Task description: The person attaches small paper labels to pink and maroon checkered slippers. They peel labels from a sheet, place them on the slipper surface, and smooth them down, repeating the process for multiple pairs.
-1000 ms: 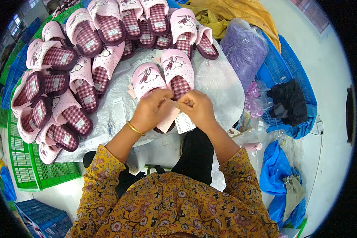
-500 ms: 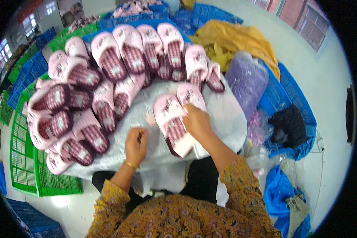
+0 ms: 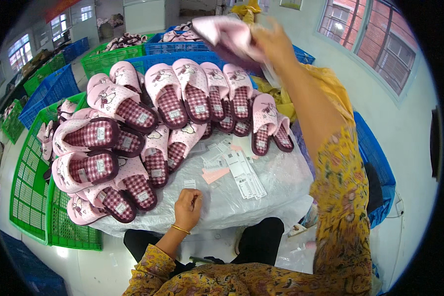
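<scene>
My right hand (image 3: 275, 45), raised at the far side of the table, grips pink slippers (image 3: 227, 37), smeared by motion. My left hand (image 3: 188, 207) is closed near the table's front edge; its fingers hide whatever it may hold. A small white label (image 3: 189, 183) shows just beyond its knuckles. To its right lie a stack of long white labels (image 3: 245, 176) and pink cards (image 3: 215, 176). Several pink slippers (image 3: 101, 168) with checked insoles and dark red edges are heaped along the table's left and back.
Clear plastic sheeting covers the table (image 3: 291, 177). A green crate (image 3: 74, 222) stands at its left, and a blue crate (image 3: 377, 153) at its right. Behind are yellow sacking (image 3: 325, 81) and more crates with slippers. My knees are under the front edge.
My right hand has lifted the slippers off the table, up and away to the far side, exposing the labels and cards beneath. The view has tilted up; my left hand stays closed near the front edge.
</scene>
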Motion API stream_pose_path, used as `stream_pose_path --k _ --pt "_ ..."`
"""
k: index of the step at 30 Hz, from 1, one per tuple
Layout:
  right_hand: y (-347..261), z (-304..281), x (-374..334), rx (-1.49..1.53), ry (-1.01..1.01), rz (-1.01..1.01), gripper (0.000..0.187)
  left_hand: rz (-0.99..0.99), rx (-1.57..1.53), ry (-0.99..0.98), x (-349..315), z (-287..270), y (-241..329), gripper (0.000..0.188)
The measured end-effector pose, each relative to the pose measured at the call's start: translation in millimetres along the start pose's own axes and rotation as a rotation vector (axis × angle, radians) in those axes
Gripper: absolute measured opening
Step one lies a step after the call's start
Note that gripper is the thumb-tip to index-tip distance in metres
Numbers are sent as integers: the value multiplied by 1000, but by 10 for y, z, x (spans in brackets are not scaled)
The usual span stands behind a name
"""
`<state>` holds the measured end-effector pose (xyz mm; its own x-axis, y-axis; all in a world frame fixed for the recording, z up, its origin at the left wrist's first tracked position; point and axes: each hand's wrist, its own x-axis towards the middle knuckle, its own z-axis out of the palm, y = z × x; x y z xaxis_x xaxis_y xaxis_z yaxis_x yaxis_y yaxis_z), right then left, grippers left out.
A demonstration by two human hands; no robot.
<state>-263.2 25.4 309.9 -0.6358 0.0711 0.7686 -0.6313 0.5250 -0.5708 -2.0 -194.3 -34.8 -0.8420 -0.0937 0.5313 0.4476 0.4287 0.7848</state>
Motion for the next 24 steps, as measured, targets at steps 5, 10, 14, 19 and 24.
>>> stream_pose_path --k 5,10,14,19,24 --pt "-267 712 -46 -241 -217 -116 61 10 21 6 14 -36 -32 12" --pt "-32 1604 -1174 -287 -588 7 73 34 18 5 -21 -70 -77 10" --pt "30 1950 -1262 -408 -432 66 79 32 -9 -12 -2 -31 -5 11" --pt "189 2305 -1298 -406 -159 90 59 -1 -49 -16 -12 -26 -7 10" --pt "108 1770 -1721 -193 1 -154 45 -48 -121 209 -19 -73 -117 13"
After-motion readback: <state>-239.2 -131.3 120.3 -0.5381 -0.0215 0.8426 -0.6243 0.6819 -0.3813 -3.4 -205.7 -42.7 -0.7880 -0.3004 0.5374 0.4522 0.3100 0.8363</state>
